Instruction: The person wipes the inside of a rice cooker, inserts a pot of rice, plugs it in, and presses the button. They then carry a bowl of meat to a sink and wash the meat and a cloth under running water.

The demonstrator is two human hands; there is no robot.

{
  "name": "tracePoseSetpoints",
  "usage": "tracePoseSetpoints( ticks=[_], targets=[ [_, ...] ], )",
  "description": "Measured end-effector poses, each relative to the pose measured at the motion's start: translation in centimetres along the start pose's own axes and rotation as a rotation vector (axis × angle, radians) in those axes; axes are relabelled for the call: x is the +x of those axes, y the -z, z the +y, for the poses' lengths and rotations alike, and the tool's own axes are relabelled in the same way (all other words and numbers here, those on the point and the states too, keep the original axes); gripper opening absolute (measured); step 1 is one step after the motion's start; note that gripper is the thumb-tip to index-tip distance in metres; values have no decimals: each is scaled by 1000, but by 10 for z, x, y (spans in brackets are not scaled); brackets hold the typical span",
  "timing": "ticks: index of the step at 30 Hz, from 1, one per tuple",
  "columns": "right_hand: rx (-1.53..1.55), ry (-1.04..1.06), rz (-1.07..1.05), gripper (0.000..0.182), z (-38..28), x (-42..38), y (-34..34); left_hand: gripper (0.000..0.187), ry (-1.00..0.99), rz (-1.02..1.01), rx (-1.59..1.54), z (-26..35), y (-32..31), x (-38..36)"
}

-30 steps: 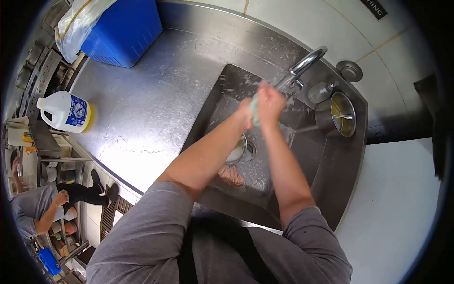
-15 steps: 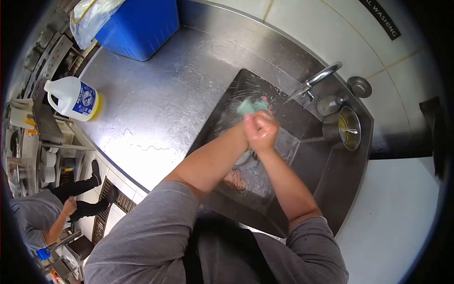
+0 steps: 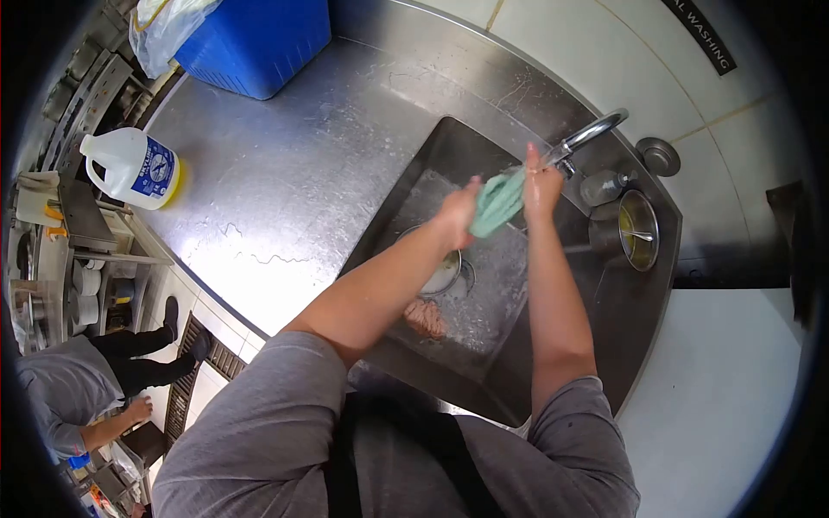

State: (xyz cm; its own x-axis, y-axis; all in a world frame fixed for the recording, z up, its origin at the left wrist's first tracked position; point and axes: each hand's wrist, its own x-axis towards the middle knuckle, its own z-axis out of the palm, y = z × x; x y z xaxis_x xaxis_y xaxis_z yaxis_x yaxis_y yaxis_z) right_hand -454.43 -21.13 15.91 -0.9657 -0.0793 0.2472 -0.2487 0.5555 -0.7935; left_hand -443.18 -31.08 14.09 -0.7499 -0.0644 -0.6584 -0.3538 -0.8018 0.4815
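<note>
A wet, light green cloth (image 3: 501, 205) is stretched between my two hands above the sink (image 3: 566, 293). My left hand (image 3: 458, 216) is closed on its left end. My right hand (image 3: 542, 186) grips the other end just below the tap (image 3: 596, 129), thumb pointing up. Beneath my left forearm, a round metal bowl (image 3: 444, 274) lies on the sink floor, partly hidden. Nearer to me in the sink is a crumpled pinkish-brown cloth or pad (image 3: 425, 319).
A metal pot (image 3: 641, 250) with a spoon and a clear bottle (image 3: 598, 188) stand on the sink's right ledge. On the left counter are a jug of yellow liquid (image 3: 138, 168) and a blue bin (image 3: 259, 47). Another person (image 3: 69, 380) stands at lower left.
My hands have moved apart from their crossed, overlapping position, spreading the green cloth between them. My right hand has risen toward the tap. More of the bowl shows.
</note>
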Motion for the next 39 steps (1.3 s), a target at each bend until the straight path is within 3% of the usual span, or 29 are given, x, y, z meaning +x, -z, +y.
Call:
tracePoseSetpoints(
  ticks=[2,3,4,5,7,8,10,11,12,14,15,16,18,20,22,23,24,26,27,28,30,32,34,35,39],
  targets=[
    [391,-152,-173,38,-8,4,8,30,-8,42,-32,-7,38,26],
    [456,-210,-372,36,-15,1,17,30,-196,167,337,-11,53,36],
    [457,-212,-375,36,-15,0,15,32,-382,289,708,-17,65,48],
    [282,-51,-396,33,-14,-4,11,47,-781,316,901,-29,70,64],
    [-16,186,-416,24,-13,-9,4,54,-1010,161,1059,-16,19,19],
    [-18,188,-416,24,-18,-12,3,54,-1011,161,1056,-11,0,15],
    [907,-176,-151,20,-28,-21,7,54,-862,122,857,-1,-25,17],
    [1037,-249,7,25,-10,-17,4,54,-863,120,852,5,-33,17],
    [1034,-244,8,25,6,-19,-3,53,-812,75,876,11,-40,17],
    [1073,-593,-35,30,31,-25,-11,53,-761,20,904,17,-46,23],
    [1441,-695,-237,35,21,-33,-11,52,-794,-144,870,18,-44,29],
    [1440,-698,-228,35,12,-34,-6,52,-817,-308,832,15,-41,30],
    [1535,-780,-285,40,-3,-28,1,50,-792,-389,724,16,-20,28],
    [1516,-669,-252,34,-8,-21,2,48,-759,-466,626,17,-3,17],
    [1075,-327,21,27,-35,-22,5,45,-365,-307,426,21,-2,-9],
    [850,-114,95,19,-50,-31,9,44,-125,-450,159,25,-6,-15],
    [849,-115,93,19,-50,-40,8,44,-125,-449,158,30,-12,-13],
    [221,470,26,18,-48,-53,4,44,64,-575,-316,43,-31,6],
    [237,528,123,18,-53,-59,-1,45,74,-394,-354,46,-41,16],
    [231,532,116,18,-53,-60,-2,45,74,-397,-364,45,-51,14],
    [620,148,176,19,-49,-60,-6,38,-124,-45,-332,50,-68,7],
    [676,97,191,23,-33,-42,-6,36,-152,-46,-319,44,-66,0],
    [1115,-209,68,27,-37,-34,4,37,-374,-290,-42,28,-55,13],
    [1113,-247,-12,36,-42,-33,10,41,-518,-298,253,22,-45,17],
    [1036,-98,-206,34,-55,-36,23,43,-299,-289,8,23,-31,-9]
  ],
)
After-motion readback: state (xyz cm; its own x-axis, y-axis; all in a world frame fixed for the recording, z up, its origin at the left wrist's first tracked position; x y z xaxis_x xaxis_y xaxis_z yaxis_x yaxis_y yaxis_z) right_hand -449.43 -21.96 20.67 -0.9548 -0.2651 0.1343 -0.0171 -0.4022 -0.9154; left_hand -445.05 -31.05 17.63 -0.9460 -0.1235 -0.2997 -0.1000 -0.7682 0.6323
